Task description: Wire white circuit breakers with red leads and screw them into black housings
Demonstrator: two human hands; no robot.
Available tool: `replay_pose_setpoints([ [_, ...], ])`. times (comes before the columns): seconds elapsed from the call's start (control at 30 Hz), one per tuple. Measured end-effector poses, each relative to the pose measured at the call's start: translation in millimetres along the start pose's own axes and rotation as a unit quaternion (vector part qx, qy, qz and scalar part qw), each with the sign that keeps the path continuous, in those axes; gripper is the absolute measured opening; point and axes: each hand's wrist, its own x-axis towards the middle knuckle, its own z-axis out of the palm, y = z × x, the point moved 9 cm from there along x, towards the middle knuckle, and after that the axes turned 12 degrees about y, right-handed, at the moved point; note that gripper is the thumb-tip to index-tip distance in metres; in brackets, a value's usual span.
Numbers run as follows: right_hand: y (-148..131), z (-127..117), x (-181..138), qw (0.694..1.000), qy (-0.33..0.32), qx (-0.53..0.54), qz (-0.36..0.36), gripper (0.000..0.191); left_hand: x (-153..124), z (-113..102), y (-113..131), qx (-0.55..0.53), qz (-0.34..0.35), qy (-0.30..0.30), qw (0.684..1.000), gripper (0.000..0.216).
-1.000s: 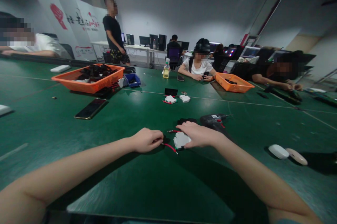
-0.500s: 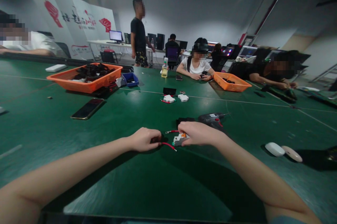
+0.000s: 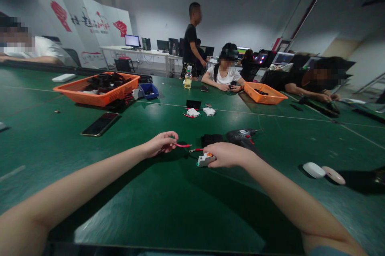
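Pinched between the fingers of my left hand [image 3: 163,143] is a short red wire [image 3: 183,145], its bare end pointing right. My right hand [image 3: 228,154] is closed around a white circuit breaker [image 3: 205,160] with an orange switch and a bit of green at its lower left edge. A second red wire [image 3: 197,150] with a metal lug lies just behind the breaker; its right end is hidden by my right hand. Beyond that hand are a black block-shaped item [image 3: 211,139] and a cordless drill [image 3: 241,136] with its bit pointing right.
Two more white breakers [image 3: 193,112] sit further back on the green table [image 3: 168,208], one with red wires. Orange baskets [image 3: 99,97] of black parts, a blue bin [image 3: 149,91], a phone [image 3: 100,124], a bottle [image 3: 188,78] and a white case [image 3: 314,170] stand around. Co-workers sit opposite.
My left hand has lifted and moved back and slightly left, with the red wire now pointing toward the upper right. My right hand stays nearly still on the breaker. A person behind walked right.
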Motion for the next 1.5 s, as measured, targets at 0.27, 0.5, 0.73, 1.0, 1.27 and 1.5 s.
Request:
replay_pose_setpoints([
  [0.27, -1, 1, 0, 1.0, 0.001, 0.027, -0.016, 0.02, 8, -13, -6, -0.132, -0.046, 0.009, 0.99, 0.025],
  [0.5, -2, 1, 1, 0.999, 0.003, 0.038, -0.016, 0.019, 9, -13, -9, -0.135, -0.029, -0.037, 0.99, 0.042],
  [0.73, -3, -1, 1, 0.997, 0.002, 0.074, -0.028, 0.015, 6, -9, -7, -0.141, -0.034, -0.033, 0.989, 0.022],
  [1.0, 26, -60, 1, 0.874, 0.238, 0.422, 0.012, 0.036, 8, -7, -10, -0.157, -0.071, -0.002, 0.985, 0.012],
  [1.27, 29, -71, -6, 0.893, 0.247, 0.375, 0.027, 0.038, 8, -9, -8, -0.151, -0.048, 0.002, 0.987, 0.02],
  [1.5, -6, -30, -5, 0.996, 0.042, 0.071, -0.036, 0.016, -6, 9, 1, 0.131, 0.109, -0.029, 0.985, 0.025],
])
